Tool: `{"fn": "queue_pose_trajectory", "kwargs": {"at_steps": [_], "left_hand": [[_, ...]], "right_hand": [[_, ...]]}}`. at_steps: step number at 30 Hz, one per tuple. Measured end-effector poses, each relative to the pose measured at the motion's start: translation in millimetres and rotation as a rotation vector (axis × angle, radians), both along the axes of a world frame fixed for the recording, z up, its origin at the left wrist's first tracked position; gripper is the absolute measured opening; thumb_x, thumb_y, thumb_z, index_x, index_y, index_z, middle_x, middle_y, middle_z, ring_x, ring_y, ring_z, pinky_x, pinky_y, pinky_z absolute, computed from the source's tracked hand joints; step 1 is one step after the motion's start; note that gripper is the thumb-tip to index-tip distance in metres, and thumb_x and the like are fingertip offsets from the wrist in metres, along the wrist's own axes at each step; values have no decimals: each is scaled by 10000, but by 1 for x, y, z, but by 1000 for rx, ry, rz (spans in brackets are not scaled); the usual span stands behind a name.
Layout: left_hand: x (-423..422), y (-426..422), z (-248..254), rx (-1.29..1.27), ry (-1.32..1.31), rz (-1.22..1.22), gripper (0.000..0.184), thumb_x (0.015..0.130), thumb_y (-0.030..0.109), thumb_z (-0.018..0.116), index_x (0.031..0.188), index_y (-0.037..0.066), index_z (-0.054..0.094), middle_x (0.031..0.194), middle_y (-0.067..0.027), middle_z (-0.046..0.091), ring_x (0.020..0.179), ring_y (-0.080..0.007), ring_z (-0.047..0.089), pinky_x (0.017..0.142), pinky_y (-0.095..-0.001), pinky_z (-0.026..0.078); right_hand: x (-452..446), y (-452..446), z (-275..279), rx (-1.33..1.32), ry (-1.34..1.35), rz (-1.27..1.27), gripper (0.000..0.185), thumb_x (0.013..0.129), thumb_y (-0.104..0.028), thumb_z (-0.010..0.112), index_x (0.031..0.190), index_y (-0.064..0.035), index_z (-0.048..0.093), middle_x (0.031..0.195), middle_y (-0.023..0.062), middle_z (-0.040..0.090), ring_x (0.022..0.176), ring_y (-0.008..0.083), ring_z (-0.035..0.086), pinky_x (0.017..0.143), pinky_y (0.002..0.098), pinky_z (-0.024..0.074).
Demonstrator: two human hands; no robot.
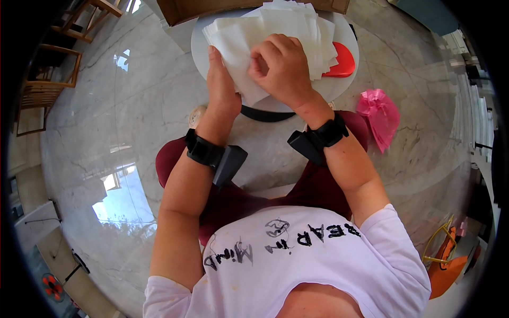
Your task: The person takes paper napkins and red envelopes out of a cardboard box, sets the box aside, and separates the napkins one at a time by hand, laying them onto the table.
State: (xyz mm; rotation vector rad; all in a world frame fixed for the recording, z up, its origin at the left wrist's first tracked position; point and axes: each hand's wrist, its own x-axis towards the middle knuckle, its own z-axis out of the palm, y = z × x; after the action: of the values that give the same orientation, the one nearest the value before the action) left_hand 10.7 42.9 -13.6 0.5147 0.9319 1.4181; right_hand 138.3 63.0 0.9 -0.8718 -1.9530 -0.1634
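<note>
A fanned pile of thin white sheets [236,40] lies on a small round white table [347,37]; I cannot tell whether they are paper or cloth. My left hand [221,87] grips the near left part of the pile along its edge, with most of its fingers hidden by the sheets. Over the middle of the pile, my right hand [281,66] is closed, thumb and fingers curled together. Whether a sheet is pinched in those fingers is hidden. A red object with a rounded edge [342,61] sticks out from under the right side of the pile.
An open cardboard box [185,11] stands beyond the table. On the marble floor to the right lies a pink plastic bag [379,116]. Wooden chairs [50,95] are at the far left. An orange bag [445,273] sits at the lower right.
</note>
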Motion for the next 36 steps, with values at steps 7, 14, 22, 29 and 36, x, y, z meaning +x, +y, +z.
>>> {"fn": "queue_pose_trajectory", "kwargs": {"at_steps": [7, 14, 22, 29, 36], "left_hand": [[-7, 10, -1, 11, -170, -55, 572, 990, 507, 279, 1343, 77, 414, 1303, -77, 517, 1161, -244, 528, 974, -382, 441], [-13, 15, -4, -28, -120, 26, 554, 955, 448, 445, 1342, 53, 411, 1295, -123, 523, 1159, -297, 532, 989, -428, 432], [-70, 31, 18, 77, -31, 394, 501, 977, 373, 388, 1335, 24, 408, 1295, -145, 520, 1187, -337, 510, 1013, -483, 413], [-71, 26, 25, 93, -42, 460, 485, 982, 364, 386, 1317, 16, 430, 1290, -139, 527, 1180, -321, 517, 1005, -469, 421], [-40, 22, 2, 75, -76, 208, 460, 962, 352, 465, 1270, 11, 476, 1234, -124, 566, 1110, -284, 563, 960, -391, 452]], "right_hand": [[8, -8, 13, -323, 612, 239, 112, 740, 12, 618, 832, -49, 600, 767, 16, 596, 704, 123, 582, 705, 245, 448], [39, 7, 9, -575, 1120, 192, 96, 805, -46, 633, 878, 14, 621, 843, -4, 624, 728, 61, 559, 667, 206, 459], [60, 19, 8, -173, 193, -253, 108, 696, -70, 669, 792, -79, 621, 703, 37, 575, 637, 215, 590, 630, 332, 456], [57, 20, -6, -129, -49, -273, 113, 723, -94, 674, 831, -116, 649, 756, 9, 594, 748, 208, 598, 695, 344, 444], [35, 4, 12, -141, 161, -42, 169, 718, -118, 714, 871, -115, 645, 762, -3, 591, 732, 192, 582, 699, 329, 443]]}}
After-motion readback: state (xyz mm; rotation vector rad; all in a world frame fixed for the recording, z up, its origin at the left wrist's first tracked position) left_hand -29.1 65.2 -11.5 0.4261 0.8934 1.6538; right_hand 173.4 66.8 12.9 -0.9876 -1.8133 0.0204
